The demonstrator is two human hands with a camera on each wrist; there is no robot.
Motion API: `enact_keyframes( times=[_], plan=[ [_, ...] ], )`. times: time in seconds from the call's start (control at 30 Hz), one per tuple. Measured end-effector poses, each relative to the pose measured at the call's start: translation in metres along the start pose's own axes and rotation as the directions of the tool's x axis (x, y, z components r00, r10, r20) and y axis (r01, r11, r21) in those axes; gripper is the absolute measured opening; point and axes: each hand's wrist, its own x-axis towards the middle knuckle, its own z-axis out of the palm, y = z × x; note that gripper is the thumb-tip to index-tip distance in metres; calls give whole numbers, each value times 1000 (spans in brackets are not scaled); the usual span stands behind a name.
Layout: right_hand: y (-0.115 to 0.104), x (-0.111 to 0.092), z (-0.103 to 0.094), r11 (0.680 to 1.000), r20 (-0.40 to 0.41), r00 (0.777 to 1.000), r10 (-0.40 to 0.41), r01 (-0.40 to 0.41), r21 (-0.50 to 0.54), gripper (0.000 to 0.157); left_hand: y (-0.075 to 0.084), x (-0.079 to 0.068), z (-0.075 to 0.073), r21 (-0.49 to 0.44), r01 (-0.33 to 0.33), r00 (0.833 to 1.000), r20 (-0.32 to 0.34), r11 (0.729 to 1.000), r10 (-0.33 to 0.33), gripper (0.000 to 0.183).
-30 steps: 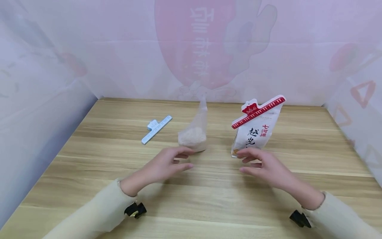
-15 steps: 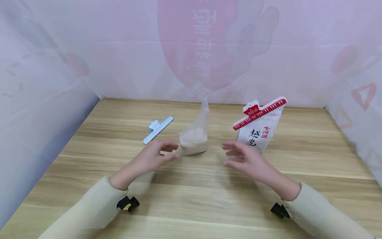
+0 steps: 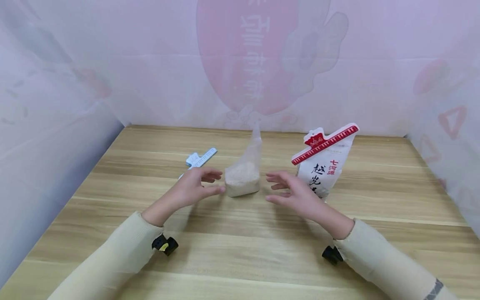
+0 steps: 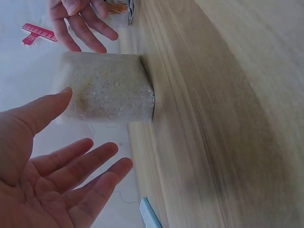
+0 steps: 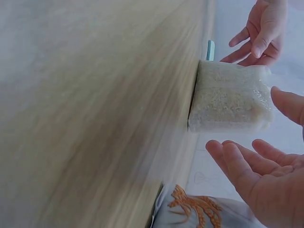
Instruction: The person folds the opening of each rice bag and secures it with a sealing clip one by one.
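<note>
A clear plastic bag of rice [image 3: 243, 177] stands upright on the wooden table, its empty top narrowing to a point. Just left of it is my left hand [image 3: 193, 185], fingers loosely bent and holding nothing, the thumb tip right at the bag's side in the head view. On the other side my right hand [image 3: 294, 192] faces the bag with relaxed fingers and a small gap. In the right wrist view both the rice bag [image 5: 230, 97] and the fingers around it show, none of them wrapped on it.
A white printed rice bag [image 3: 325, 173] topped by a red sealing clip [image 3: 325, 143] stands behind my right hand. A light blue sealing clip [image 3: 204, 157] lies behind my left hand, partly hidden by it. White printed sheets [image 3: 161, 79] wall the table's back and sides.
My right hand has moved left, from in front of the white bag to beside the clear rice bag. The left hand has shifted left and back, uncovering the bag's lower edge.
</note>
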Motion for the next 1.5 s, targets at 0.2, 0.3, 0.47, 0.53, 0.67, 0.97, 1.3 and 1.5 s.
enact_keyframes(
  times=[0.2,0.3,0.47,0.53,0.67,0.97,1.3,1.5],
  plan=[
    [0,12,5,1000,-2,1000,21,-21,-15,64,-1,4,1,-7,-16,1000,3,1000,16,52],
    [-1,19,8,998,2,999,53,-53,-27,66,0,7,2,-14,-19,1000,12,1000,19,54],
    [-1,26,13,997,6,998,64,-64,-44,69,0,11,6,-38,-17,999,28,999,18,54],
    [-2,29,14,997,5,998,62,-62,-47,70,0,12,8,-55,-19,999,33,998,21,54],
    [-3,34,16,996,8,997,74,-74,-40,70,0,15,11,-97,-22,998,53,995,28,52],
    [-2,48,18,995,35,994,103,-103,-13,68,1,19,15,-67,-40,996,71,997,45,46],
    [3,50,18,998,50,997,64,-63,-13,63,2,18,18,-104,-3,996,83,995,12,43],
    [2,44,15,998,55,997,61,-60,-20,64,4,17,18,-116,5,995,99,993,7,39]
  ],
)
